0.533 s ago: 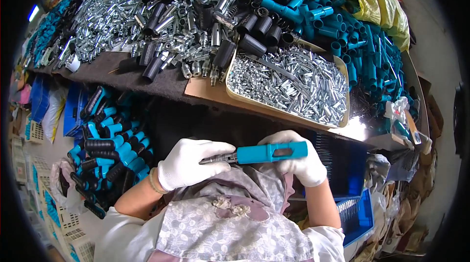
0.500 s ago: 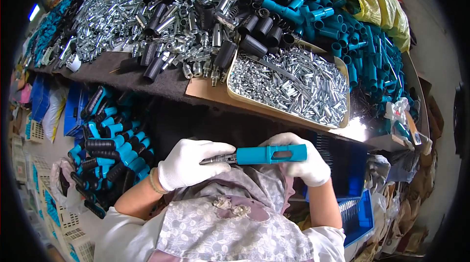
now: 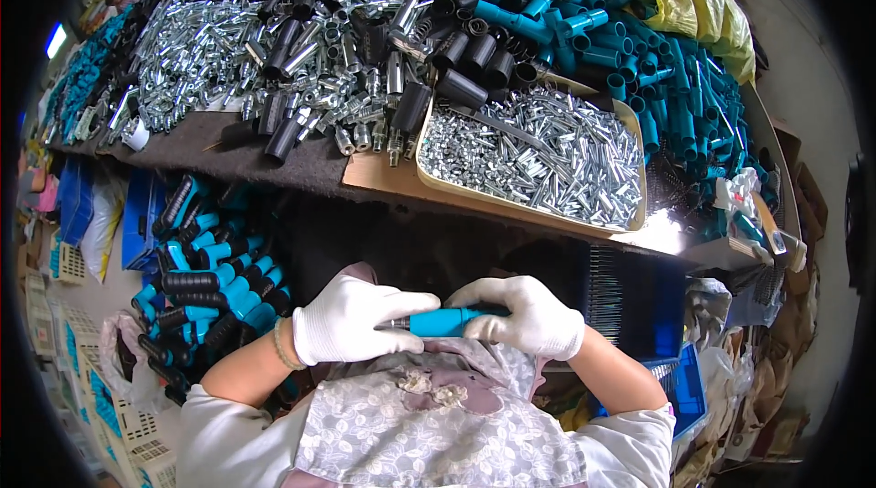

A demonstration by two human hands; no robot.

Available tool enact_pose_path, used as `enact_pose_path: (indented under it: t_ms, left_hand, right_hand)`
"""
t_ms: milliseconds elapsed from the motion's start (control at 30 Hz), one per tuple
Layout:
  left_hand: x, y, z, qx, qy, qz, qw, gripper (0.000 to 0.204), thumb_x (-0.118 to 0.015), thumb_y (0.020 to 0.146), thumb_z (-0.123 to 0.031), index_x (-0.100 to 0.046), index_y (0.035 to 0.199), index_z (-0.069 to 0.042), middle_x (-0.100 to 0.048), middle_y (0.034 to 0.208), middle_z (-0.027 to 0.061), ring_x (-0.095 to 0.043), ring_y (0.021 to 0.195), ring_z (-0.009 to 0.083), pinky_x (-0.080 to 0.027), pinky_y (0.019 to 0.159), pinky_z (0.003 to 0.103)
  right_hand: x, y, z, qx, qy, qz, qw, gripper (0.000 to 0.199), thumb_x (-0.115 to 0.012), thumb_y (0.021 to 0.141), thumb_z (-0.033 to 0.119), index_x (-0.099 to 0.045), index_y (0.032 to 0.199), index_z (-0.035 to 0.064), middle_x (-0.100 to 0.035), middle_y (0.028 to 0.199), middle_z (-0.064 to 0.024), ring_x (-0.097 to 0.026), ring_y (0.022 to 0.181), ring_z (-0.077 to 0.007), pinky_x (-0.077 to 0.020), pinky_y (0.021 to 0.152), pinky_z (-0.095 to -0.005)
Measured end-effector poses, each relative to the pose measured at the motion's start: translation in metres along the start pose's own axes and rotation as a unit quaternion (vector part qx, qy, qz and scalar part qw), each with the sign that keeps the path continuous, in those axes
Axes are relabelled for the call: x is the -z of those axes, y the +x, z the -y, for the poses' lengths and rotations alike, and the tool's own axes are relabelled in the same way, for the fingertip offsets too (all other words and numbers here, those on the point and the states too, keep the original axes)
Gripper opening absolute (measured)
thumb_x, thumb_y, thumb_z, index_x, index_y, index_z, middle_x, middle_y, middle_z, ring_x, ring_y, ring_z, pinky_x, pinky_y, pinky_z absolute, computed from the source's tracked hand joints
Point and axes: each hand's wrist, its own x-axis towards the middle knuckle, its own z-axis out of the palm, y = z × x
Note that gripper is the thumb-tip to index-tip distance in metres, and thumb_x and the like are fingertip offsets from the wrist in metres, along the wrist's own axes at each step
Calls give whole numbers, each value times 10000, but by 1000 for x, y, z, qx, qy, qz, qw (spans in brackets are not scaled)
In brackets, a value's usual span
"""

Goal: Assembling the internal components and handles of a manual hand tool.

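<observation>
In front of my apron, both white-gloved hands meet at one teal plastic tube (image 3: pixel 436 323), held level. My left hand (image 3: pixel 345 316) pinches the metal shaft (image 3: pixel 397 324) that enters the tube's left end. Around the tube's right part, my right hand (image 3: pixel 531 315) is closed, its thumb below and fingers above. The glove hides most of the cut-out in that part. Beyond my hands, on the bench, a cream tray (image 3: pixel 630 223) holds small metal pins and collars.
Black sleeves (image 3: pixel 285 137) and loose metal fittings (image 3: pixel 196 50) cover the bench at the left. Teal tubes (image 3: pixel 680 96) are heaped at the right, near a yellow bag (image 3: pixel 703 5). Below the bench lie teal-and-black handles (image 3: pixel 205 278) at the left and blue bins (image 3: pixel 652 306) at the right.
My right hand has shifted from behind the teal tube to wrap around its right part, covering the cut-out. The tube is lower and farther left; the left hand keeps its pinch on the shaft.
</observation>
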Motion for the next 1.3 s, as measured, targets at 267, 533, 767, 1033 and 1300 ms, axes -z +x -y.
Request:
enact_pose_path:
  t_ms: [267, 533, 767, 1033, 1300]
  left_hand:
    - [-1, 0, -10, 16, 13, 21, 1000, 525, -813, 782, -375, -689, 1190, -67, -665, 731, 110, -663, 599, 266, -530, 572, 345]
    - [-5, 0, -16, 59, 56, 45, 996, 546, -790, 808, -347, -647, 1257, -71, -644, 770, 109, -662, 616, 263, -531, 559, 358]
    - [-7, 5, -20, 39, 53, 35, 997, 526, -790, 804, -331, -647, 1240, -73, -627, 746, 94, -651, 597, 258, -522, 540, 357]
    - [-3, 14, -13, 18, 109, 8, 994, 462, -760, 819, -349, -661, 1182, -82, -599, 719, 71, -636, 583, 248, -503, 523, 354]
    - [4, 18, -7, 13, 90, 1, 996, 387, -760, 819, -322, -675, 1118, -92, -610, 730, 68, -642, 595, 253, -511, 545, 353]
  right_hand:
    - [-3, 9, -6, -55, 119, 84, 988, 517, -723, 886, 141, -551, 1345, -25, -696, 998, -140, -634, 898, -157, -516, 828, -308]
    - [3, 10, 13, -66, 38, 29, 997, 563, -735, 862, 174, -544, 1362, -1, -710, 894, -154, -678, 831, -206, -529, 790, -331]
    - [4, 4, 3, -81, 113, 40, 989, 538, -742, 856, 170, -567, 1330, -16, -700, 880, -141, -652, 803, -165, -527, 755, -310]
    - [22, -6, 7, -53, 25, -10, 998, 551, -769, 837, 231, -583, 1304, 6, -726, 918, -165, -693, 844, -205, -546, 787, -346]
    - [29, -14, -3, -50, 44, -47, 997, 482, -787, 820, 232, -644, 1221, 6, -719, 1003, -157, -702, 919, -211, -548, 847, -345]
